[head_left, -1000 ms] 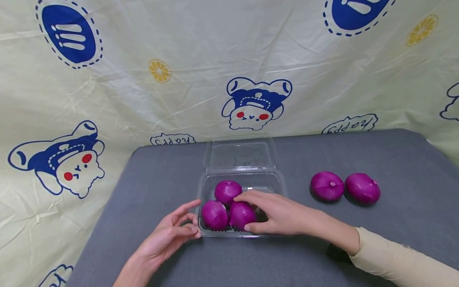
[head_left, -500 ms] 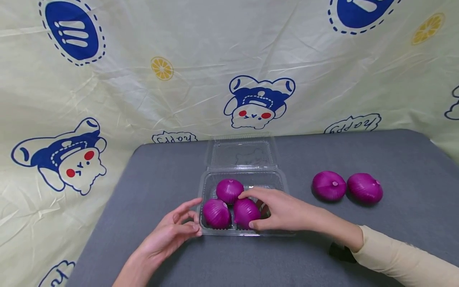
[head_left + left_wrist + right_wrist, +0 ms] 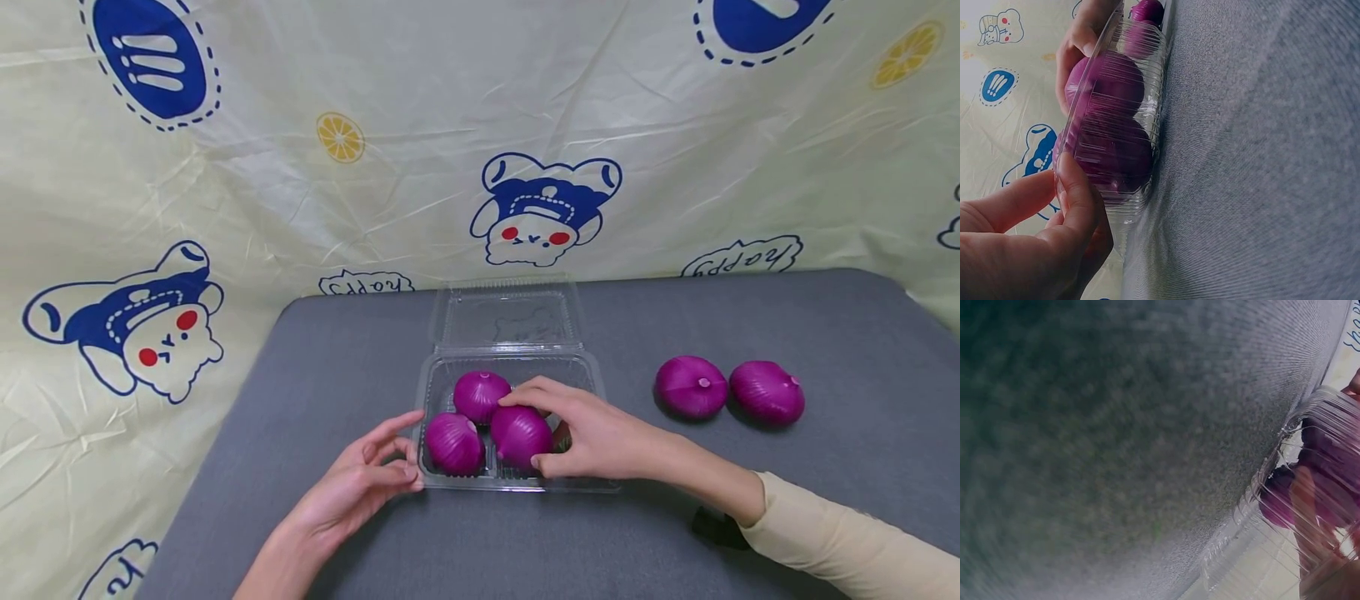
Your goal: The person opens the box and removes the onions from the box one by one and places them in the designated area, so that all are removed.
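Observation:
A clear plastic clamshell container [image 3: 517, 485] lies on the table with its lid [image 3: 506, 317] folded back. Inside it are three purple onions: a rear onion [image 3: 482, 397], a front-left onion [image 3: 454, 444] and a front-right onion [image 3: 521, 437]. My right hand [image 3: 588, 429] reaches in from the right and grips the front-right onion between thumb and fingers. At the container's left side, my left hand [image 3: 360, 483] pinches the rim, as the left wrist view shows with the fingertips [image 3: 1071, 172] on the edge. In the right wrist view, the container wall partly veils the right hand [image 3: 1307, 519].
Two more purple onions, a left one [image 3: 691, 387] and a right one [image 3: 767, 392], sit side by side on the grey cloth-covered table [image 3: 360, 350], right of the container. A printed curtain [image 3: 420, 192] hangs behind the table. A dark object [image 3: 718, 527] shows under the right forearm.
My right hand has shifted the front-right onion slightly to the right and back inside the container, opening a gap from the front-left onion. My left hand has stayed at the rim.

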Demonstrator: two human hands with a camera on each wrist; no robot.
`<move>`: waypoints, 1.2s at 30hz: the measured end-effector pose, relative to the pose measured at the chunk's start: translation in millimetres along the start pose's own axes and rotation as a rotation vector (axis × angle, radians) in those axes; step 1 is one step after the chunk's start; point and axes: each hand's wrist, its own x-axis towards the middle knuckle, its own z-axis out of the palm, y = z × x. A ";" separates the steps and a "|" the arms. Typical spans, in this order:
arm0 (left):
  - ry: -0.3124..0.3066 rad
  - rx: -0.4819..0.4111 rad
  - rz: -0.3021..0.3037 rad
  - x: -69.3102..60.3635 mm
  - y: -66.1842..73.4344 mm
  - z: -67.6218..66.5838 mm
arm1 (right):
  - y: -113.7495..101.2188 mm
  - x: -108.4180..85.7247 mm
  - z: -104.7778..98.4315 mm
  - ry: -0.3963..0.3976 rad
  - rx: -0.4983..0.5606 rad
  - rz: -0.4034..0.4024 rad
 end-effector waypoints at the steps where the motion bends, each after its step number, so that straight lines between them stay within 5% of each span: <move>1: 0.004 -0.003 -0.003 0.1 0.0 0.1 | -0.1 -0.3 -0.2 0.009 0.006 0.003; 14: -0.001 -0.003 -0.016 0.6 2.1 0.9 | -4.0 -3.5 -5.4 0.043 0.134 0.056; 28: 0.002 0.006 -0.004 0.4 1.0 -0.4 | -14.3 -17.9 -11.0 0.199 0.038 -0.072; 36: 0.000 0.006 -0.012 0.8 1.0 -0.2 | -16.8 -39.2 -21.1 0.216 -0.105 -0.040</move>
